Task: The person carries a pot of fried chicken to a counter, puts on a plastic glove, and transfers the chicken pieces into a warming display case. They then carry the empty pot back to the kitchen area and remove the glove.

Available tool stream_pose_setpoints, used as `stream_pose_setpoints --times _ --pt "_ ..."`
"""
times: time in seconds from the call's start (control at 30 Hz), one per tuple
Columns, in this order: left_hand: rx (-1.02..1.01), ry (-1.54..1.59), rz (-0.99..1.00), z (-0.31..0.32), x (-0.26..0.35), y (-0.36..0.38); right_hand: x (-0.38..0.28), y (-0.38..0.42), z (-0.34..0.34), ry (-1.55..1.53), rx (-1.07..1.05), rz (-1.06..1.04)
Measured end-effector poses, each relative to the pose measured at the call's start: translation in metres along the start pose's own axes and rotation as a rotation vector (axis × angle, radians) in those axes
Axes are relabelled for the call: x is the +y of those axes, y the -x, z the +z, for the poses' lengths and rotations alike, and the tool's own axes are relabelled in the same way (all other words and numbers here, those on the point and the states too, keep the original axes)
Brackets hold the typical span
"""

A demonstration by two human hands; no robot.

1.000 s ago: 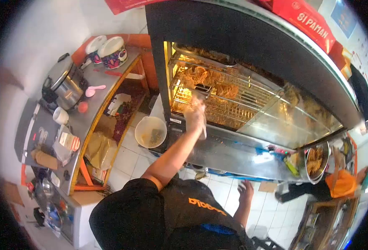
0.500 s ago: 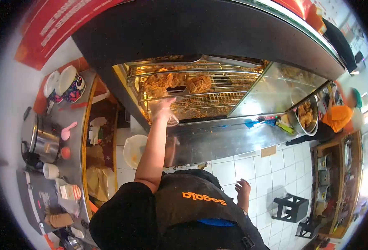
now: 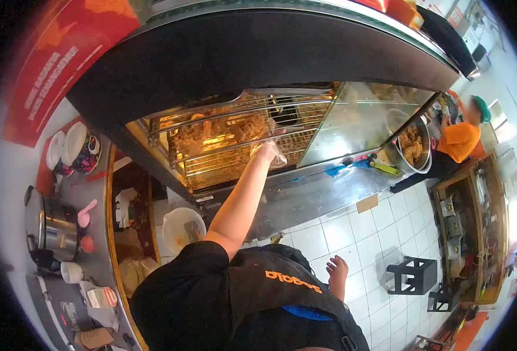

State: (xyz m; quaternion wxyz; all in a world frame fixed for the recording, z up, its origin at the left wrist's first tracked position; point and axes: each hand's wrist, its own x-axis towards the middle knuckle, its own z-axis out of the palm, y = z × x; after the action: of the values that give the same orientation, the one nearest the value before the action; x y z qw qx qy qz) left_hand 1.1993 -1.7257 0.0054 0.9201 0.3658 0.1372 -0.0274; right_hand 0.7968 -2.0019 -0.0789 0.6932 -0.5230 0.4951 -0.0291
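My left hand (image 3: 265, 152), in a clear plastic glove, reaches into a lit display case at the front of its wire rack (image 3: 206, 153). Its fingers are blurred and partly hidden, so any hold is unclear. Fried chicken pieces (image 3: 194, 137) lie in the case to the left of this hand, with another piece (image 3: 250, 126) just beyond it. Behind the hand is a dark square container (image 3: 285, 112). My right hand (image 3: 337, 268) hangs low over the floor, fingers apart and slightly curled, holding nothing.
A steel ledge (image 3: 293, 202) runs below the case's glass panel (image 3: 340, 131). At right are a pot of fried chicken (image 3: 412, 146) and a person in orange (image 3: 460, 140). Below are a white bowl (image 3: 182, 228) and black stool (image 3: 413, 275); a steel cooker (image 3: 59, 225) stands left.
The view has shifted, so the case appears farther left. My left hand has moved right along the rack, away from the chicken pieces at the left. My right hand stays low with fingers apart.
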Motion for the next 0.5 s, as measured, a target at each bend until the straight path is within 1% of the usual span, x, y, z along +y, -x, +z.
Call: stream_pose_setpoints --times 0.03,0.07,0.1,0.13,0.17,0.2,0.3,0.33,0.37,0.43,0.5 --pt "-0.230 0.035 0.171 -0.006 -0.018 -0.014 0.003 0.002 -0.005 -0.024 0.001 -0.002" --pt "-0.172 0.055 0.007 0.004 -0.019 -0.015 0.005 0.004 -0.010 -0.011 0.017 0.008" --pt "-0.182 0.054 -0.003 -0.001 -0.032 -0.031 0.007 0.006 -0.016 -0.020 0.028 0.007" --pt "-0.313 0.040 0.009 -0.019 -0.060 -0.065 0.010 0.007 -0.021 -0.029 0.043 0.024" --pt "-0.442 0.026 0.021 -0.027 -0.079 -0.084 0.013 0.008 -0.026 -0.038 0.058 0.043" --pt "-0.445 0.024 0.010 -0.022 -0.082 -0.082 0.016 0.009 -0.031 -0.039 0.053 0.046" --pt "-0.193 0.181 -0.143 0.016 -0.055 -0.044 0.021 0.006 -0.040 -0.045 0.074 0.049" --pt "-0.181 -0.252 -0.041 0.058 -0.011 0.022 0.018 0.005 -0.039 -0.034 0.092 0.061" --pt "-0.186 -0.257 -0.050 0.056 -0.015 0.025 0.014 0.003 -0.037 -0.041 0.099 0.066" --pt "-0.133 0.089 -0.033 0.046 -0.018 0.025 0.005 0.001 -0.031 -0.043 0.098 0.039" --pt "-0.387 -0.086 0.168 -0.006 -0.044 0.002 -0.005 -0.013 -0.031 -0.057 0.058 0.027"
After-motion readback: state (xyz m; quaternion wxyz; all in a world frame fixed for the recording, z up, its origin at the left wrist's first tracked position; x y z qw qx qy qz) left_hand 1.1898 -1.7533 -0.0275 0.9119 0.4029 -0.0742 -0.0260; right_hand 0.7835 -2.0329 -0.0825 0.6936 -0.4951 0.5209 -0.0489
